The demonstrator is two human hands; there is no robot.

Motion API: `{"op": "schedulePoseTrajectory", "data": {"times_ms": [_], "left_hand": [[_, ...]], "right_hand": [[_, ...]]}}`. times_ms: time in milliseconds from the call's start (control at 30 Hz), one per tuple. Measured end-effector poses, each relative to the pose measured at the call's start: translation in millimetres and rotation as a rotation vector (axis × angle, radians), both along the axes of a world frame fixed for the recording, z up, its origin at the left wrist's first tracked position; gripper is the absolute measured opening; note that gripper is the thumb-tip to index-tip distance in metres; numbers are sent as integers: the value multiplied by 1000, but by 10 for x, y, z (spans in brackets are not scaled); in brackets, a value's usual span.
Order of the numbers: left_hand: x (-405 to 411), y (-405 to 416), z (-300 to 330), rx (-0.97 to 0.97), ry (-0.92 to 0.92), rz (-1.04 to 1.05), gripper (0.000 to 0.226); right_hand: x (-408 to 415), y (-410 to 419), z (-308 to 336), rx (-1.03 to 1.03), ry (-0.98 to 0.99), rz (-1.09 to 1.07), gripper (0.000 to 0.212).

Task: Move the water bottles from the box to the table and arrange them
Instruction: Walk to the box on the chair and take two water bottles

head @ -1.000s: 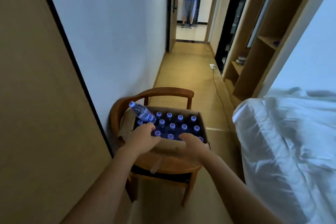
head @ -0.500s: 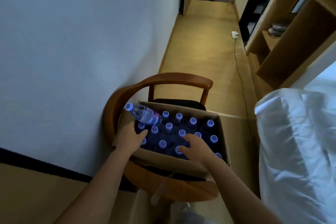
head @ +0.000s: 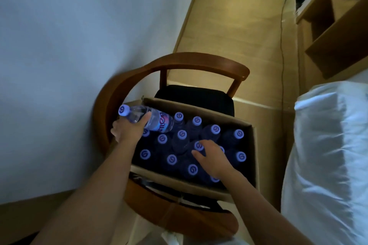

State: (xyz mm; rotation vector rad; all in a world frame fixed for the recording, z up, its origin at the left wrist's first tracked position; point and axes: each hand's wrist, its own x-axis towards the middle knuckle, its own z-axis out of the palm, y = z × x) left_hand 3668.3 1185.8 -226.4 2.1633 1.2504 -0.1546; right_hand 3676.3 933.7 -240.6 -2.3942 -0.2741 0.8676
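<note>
Clear plastic shows in the left hand (head: 127,131): its fingers are curled round one water bottle (head: 148,118), held on its side over the box's left edge. The right hand (head: 211,158) reaches down with fingers loosely bent around a purple cap (head: 198,146); I cannot tell if they grip it yet. Many more bottles stand upright in the cardboard box (head: 253,157) on the wooden chair (head: 199,61). This looks like the picking-up step. Next, the right fingers need to close on that bottle's neck and lift it straight up. No table is in view.

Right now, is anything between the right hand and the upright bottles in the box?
Nothing visible: the right hand is already down among the caps, fingers at one bottle in the open box.
</note>
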Motion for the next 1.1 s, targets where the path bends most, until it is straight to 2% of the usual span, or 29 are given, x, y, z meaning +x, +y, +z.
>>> {"op": "schedulePoseTrajectory", "data": {"times_ms": [67, 167, 233, 367, 467, 567, 700, 900, 1100], "left_hand": [[76, -57, -13, -1, -122, 61, 74], [45, -177, -23, -88, -350, 19, 62], [-6, -271, -7, -165, -396, -15, 61], [-117, -375, 90, -150, -510, -42, 48], [-185, -373, 277, -137, -573, 25, 48], [-242, -399, 480, -182, -635, 52, 55], [-364, -530, 604, -231, -652, 60, 37], [-584, -576, 592, -262, -612, 59, 43], [-675, -566, 666, -246, -630, 35, 36]], "right_hand": [[52, 21, -61, 9, 6, -2, 47], [135, 24, -143, -11, 2, 32, 57], [191, 38, -194, -23, 2, 59, 60], [263, 110, -299, -67, 72, 136, 65], [276, 181, -406, -134, 74, 195, 53], [278, 227, -516, -196, 35, 140, 43], [282, 183, -588, -225, 4, 141, 34], [182, 56, -553, -142, -76, 147, 38], [72, -95, -311, 3, -200, 39, 23]]}}
